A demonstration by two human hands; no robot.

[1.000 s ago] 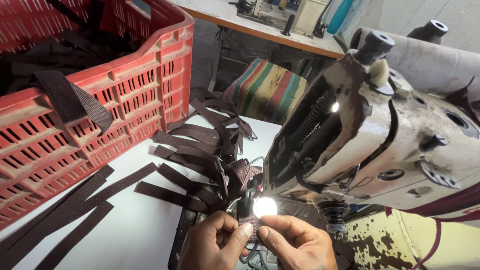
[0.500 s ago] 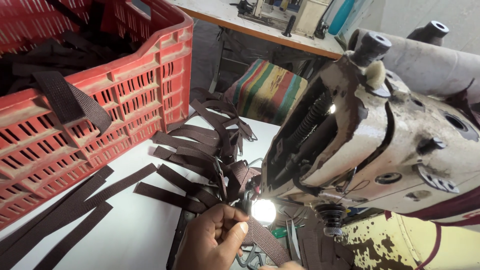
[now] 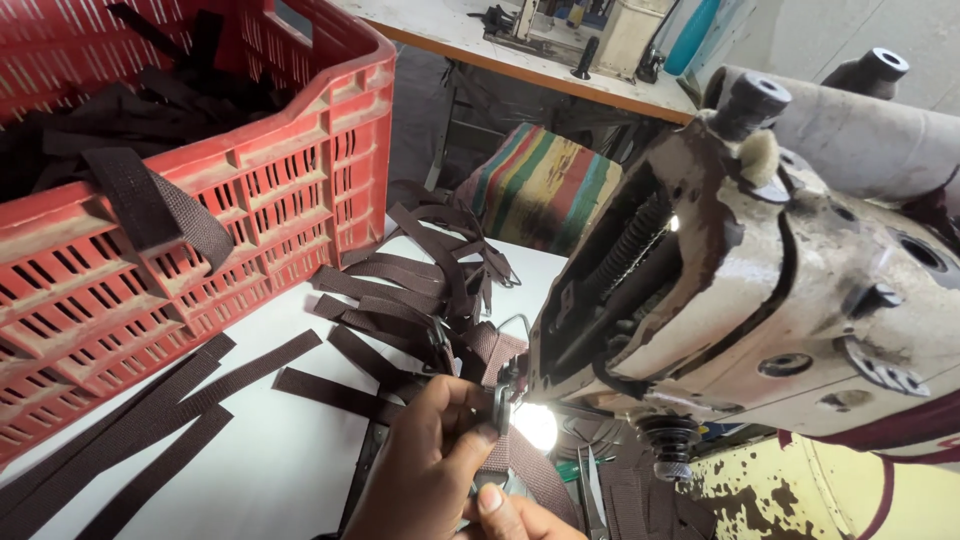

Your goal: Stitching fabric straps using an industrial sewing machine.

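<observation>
Dozens of dark brown webbing strips (image 3: 400, 290) lie fanned across the white table (image 3: 270, 460) ahead of you, some trailing toward the red plastic crate (image 3: 200, 230) at your left, which holds more of the same and has one strip (image 3: 150, 205) draped over its rim. A worn cream sewing machine head (image 3: 740, 290) fills the right of your view and crowds the working spot from above, its small lamp (image 3: 535, 425) glaring just beside your fingers. Behind the table sits a striped cushion (image 3: 540, 185), with another workbench (image 3: 520, 45) farther back.

Your left hand (image 3: 430, 465) is curled closed, thumb and fingers pinching a small dark metal buckle (image 3: 500, 410) with a brown strap (image 3: 520, 470) threaded through it. The buckle sits at your fingertips, right at the machine's near end and just beside the lamp. The strap runs down from it between your two hands.

Your right hand (image 3: 515, 515) shows only partly at the bottom edge, its thumb pressed against the strap below the buckle; whether it fully grips cannot be told.
</observation>
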